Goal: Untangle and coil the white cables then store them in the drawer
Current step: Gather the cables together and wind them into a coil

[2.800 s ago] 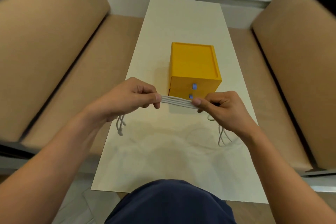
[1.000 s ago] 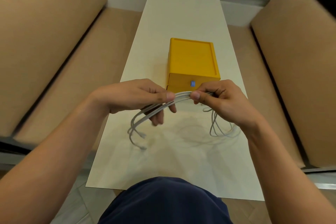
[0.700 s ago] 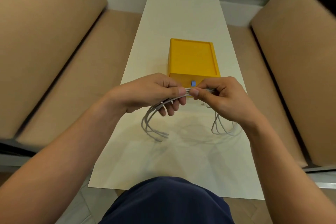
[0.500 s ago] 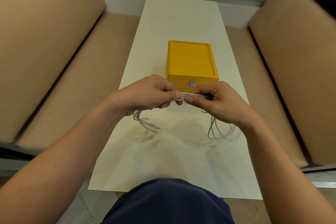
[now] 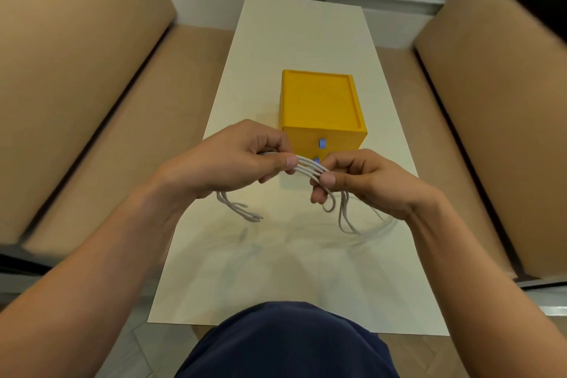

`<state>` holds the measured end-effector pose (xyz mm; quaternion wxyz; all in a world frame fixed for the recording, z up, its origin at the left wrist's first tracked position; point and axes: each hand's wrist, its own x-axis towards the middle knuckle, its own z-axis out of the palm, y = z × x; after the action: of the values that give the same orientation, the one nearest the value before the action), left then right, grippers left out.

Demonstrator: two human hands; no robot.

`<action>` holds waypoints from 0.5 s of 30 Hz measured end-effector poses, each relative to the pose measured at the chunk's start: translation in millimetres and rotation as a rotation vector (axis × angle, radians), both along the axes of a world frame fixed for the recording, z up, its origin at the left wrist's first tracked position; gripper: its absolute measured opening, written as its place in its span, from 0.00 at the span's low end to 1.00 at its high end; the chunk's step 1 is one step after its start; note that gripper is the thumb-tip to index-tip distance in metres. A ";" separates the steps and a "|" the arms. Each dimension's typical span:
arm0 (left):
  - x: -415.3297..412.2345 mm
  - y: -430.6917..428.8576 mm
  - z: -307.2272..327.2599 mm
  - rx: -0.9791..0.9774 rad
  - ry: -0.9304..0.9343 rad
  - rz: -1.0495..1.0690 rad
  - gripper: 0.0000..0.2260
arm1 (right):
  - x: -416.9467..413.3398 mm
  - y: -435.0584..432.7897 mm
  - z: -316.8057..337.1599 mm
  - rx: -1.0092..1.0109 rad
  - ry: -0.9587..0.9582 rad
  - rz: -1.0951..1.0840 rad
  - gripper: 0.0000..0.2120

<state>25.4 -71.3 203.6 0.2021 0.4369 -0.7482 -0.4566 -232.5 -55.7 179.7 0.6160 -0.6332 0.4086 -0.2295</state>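
The left hand (image 5: 245, 159) and right hand (image 5: 362, 181) each pinch the white cables (image 5: 308, 169), held above the table (image 5: 300, 40) before the closed yellow drawer box (image 5: 320, 101). The strands look light, limp and springy; gripping the bundled middle should stop loops escaping.

A single wide-angle camera worn on the head looks forward and steeply down along the counter (image 5: 306, 40), which runs from lower centre to upper centre. The left hand (image 5: 233, 159) and right hand (image 5: 365, 181) sit close, mid-frame; sofas (image 5: 76, 86) fill both side edges.
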 end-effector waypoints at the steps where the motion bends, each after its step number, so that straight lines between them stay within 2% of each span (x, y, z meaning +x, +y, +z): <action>1: -0.1 0.8 0.1 -0.007 -0.006 -0.001 0.09 | 1.3 -0.4 -0.6 0.015 -0.012 -0.017 0.08; 4: 1.1 1.5 -0.4 -0.019 -0.022 0.011 0.08 | 4.5 -1.1 2.8 0.085 -0.004 -0.093 0.11; 8: 3.0 0.3 -2.6 -0.070 -0.087 0.041 0.09 | 10.5 2.9 11.4 0.049 0.168 -0.081 0.09; 12: 3.2 -6.0 -5.3 -0.137 -0.138 0.112 0.09 | 17.8 9.3 16.7 -0.159 0.454 -0.097 0.11; 15: 2.7 -9.7 -7.1 -0.117 -0.127 0.143 0.09 | 17.5 7.6 18.7 -0.347 0.484 -0.293 0.10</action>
<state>28.0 -80.9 196.6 0.2115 0.5047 -0.7517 -0.3681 -215.0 -48.0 198.4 0.3446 -0.6994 0.5846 -0.2245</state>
